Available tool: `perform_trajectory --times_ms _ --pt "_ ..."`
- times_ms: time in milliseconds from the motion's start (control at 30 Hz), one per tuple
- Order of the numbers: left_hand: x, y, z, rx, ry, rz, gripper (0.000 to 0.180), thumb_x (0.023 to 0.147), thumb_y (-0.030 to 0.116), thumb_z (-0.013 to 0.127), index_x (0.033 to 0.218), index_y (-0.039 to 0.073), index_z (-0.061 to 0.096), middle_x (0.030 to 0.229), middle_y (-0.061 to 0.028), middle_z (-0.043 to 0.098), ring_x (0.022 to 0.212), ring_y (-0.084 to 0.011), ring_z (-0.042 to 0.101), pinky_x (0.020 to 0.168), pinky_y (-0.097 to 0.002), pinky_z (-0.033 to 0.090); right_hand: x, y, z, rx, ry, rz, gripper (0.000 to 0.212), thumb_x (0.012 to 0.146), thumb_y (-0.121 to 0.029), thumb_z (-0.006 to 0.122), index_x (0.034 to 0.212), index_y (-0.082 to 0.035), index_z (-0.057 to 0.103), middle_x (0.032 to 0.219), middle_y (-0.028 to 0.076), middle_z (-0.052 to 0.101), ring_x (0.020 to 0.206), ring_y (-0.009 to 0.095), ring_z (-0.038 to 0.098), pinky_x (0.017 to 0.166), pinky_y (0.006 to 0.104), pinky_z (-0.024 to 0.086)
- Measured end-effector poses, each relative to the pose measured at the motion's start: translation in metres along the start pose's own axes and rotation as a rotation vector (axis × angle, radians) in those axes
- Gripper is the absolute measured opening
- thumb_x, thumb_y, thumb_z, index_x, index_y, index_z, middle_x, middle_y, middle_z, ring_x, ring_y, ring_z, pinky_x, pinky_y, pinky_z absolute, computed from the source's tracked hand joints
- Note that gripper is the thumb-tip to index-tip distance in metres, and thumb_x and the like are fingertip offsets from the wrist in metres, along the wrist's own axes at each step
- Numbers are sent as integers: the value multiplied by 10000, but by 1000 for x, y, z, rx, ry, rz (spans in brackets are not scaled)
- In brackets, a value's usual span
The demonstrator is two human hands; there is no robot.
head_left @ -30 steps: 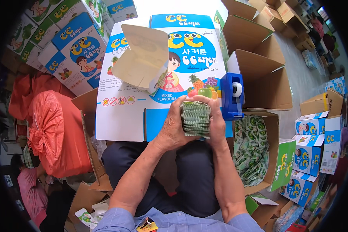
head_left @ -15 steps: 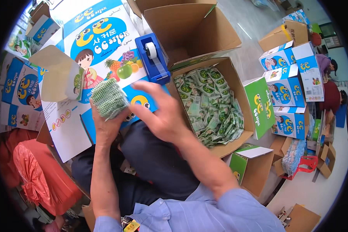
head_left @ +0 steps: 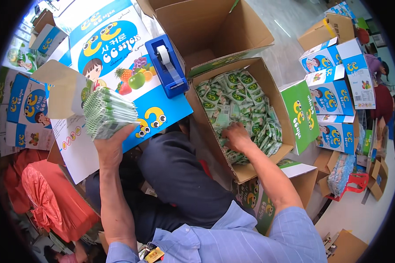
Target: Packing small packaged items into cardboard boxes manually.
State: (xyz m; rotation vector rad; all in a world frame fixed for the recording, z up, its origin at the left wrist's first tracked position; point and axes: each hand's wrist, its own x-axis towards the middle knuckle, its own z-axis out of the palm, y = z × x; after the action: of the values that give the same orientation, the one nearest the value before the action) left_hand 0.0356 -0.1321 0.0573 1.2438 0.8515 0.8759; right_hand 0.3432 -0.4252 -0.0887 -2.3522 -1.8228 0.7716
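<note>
I see the right hand (head_left: 238, 137) has dropped among the sachets (head_left: 233, 90), half-curled, its hold unclear; the left hand (head_left: 111, 147) alone clasps the stack (head_left: 109, 113).

I'm watching bright light bleaching the upper left of the frame, a pale streak gleaming on the grey floor (head_left: 285, 46) at upper right, and shade filling the open carton (head_left: 197, 30), top centre; towards the black rim, edges are bowing and softening.

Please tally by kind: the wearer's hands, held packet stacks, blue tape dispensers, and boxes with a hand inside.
Left hand and right hand: 2
Held packet stack: 1
Blue tape dispenser: 1
Box with hand inside: 1
Total: 5
</note>
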Motion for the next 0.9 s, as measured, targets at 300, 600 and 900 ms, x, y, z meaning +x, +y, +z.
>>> perform_trajectory --times_ms 300,600,900 --pt "-8 11 -2 -64 -100 -85 548 747 -88 887 1247 -9 678 1125 -73 737 998 -178 718 895 -329 592 -17 11 -17 609 -82 384 145 898 -187 740 955 -68 681 781 95 639 785 221 621 776 395 504" --pt "-29 34 6 -111 -435 -91 858 699 -36 945 1454 27 541 1281 -68 703 1173 -176 670 1052 -375 547 1 -142 -147 1340 811 100 323 1001 46 643 1323 47 623 1142 79 739 1023 123 684 942 277 531" --pt "-24 17 1 -113 -438 -70 961 728 -18 930 1513 66 381 1451 -101 533 1328 -222 563 1134 -411 483 127 -242 -120 1896 319 -304 188 1028 -45 539 1191 8 615 1130 99 727 1022 173 707 942 308 555"
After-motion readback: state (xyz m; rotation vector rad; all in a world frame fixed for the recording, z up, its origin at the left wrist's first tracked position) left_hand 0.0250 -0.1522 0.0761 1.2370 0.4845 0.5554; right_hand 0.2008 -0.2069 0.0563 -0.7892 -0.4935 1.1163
